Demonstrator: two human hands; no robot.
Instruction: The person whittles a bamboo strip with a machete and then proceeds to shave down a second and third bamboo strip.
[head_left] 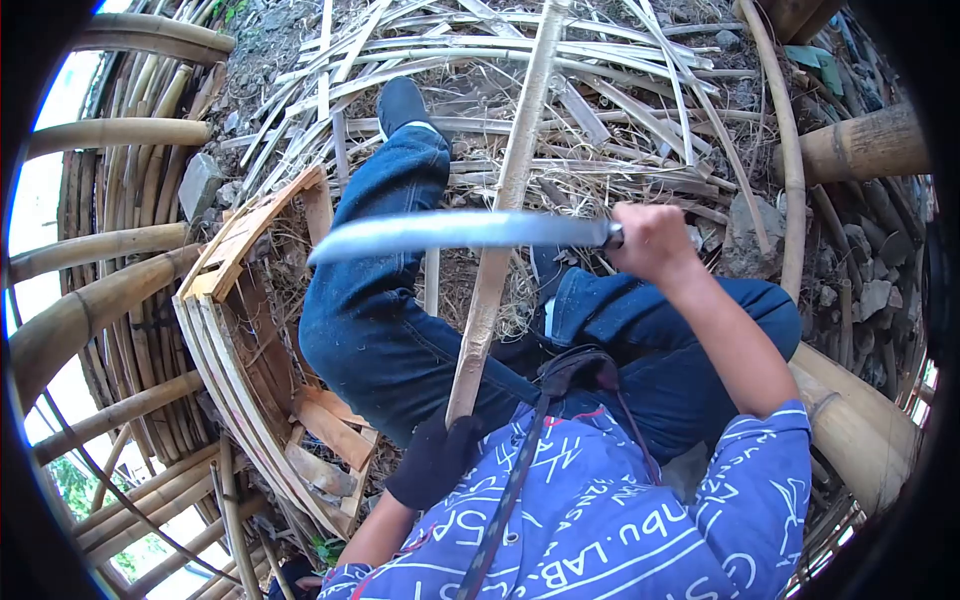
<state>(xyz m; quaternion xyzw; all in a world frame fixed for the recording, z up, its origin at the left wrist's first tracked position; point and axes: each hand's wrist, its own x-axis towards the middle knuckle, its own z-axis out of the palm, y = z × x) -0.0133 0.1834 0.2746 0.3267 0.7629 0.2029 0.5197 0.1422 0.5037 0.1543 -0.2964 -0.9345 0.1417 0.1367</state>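
My left hand [436, 462], in a black glove, is closed around the near end of a long split bamboo strip [515, 165]. The strip runs from my lap up past the top of the view. In my bare right hand [652, 243] is the dark handle of a machete [440, 232]. Its long blade points left and crosses over the strip, slightly smeared by motion. Below the blade are my bent legs in blue jeans.
Many split bamboo strips [600, 75] litter the ground ahead. A wooden crate-like frame [215, 310] stands at my left, near stacked bamboo poles [120, 135]. To the right lie thick bamboo poles [860, 150], broken stones [755, 235] and rubble.
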